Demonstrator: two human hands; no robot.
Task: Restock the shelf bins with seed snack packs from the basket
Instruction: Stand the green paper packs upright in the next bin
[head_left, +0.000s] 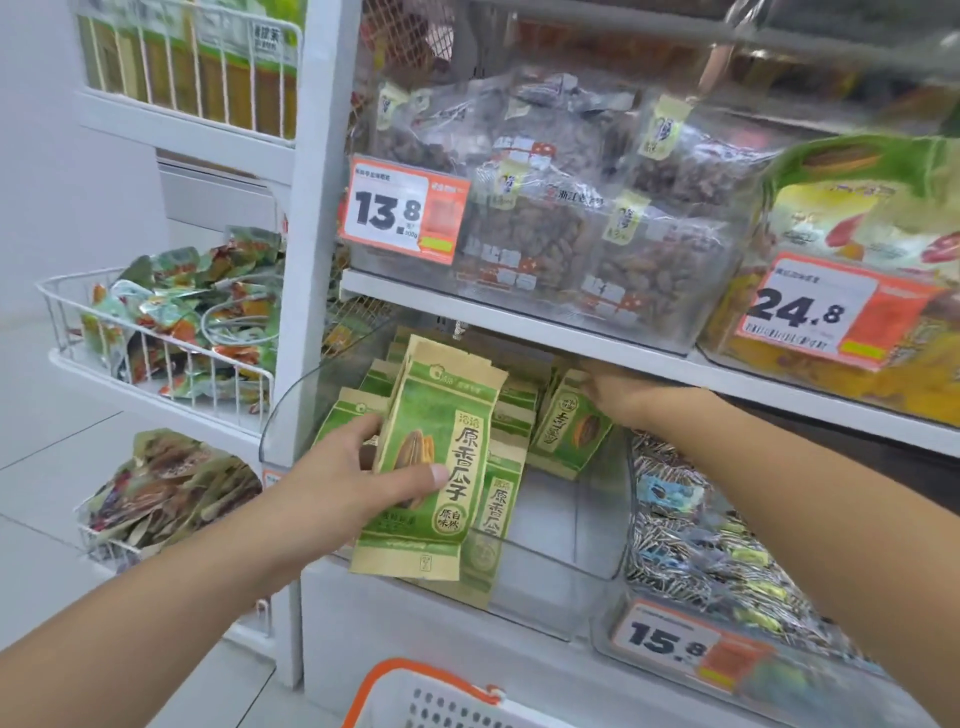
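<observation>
Shelf bin (545, 587), frame centre: left hand (358, 478) pinches seed pack (441, 462); right hand (618, 395), at 1 o'clock, grips upright packs (569, 426). Risk: unsupported packs may topple.

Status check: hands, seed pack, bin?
Left hand grips green seed pack at clear bin mouth. Right hand deep in bin, touching packs at the back. Nothing blocking.

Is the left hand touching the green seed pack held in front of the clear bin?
Touching. The head view shows the left hand gripping the green seed pack, thumb across its front.
</observation>
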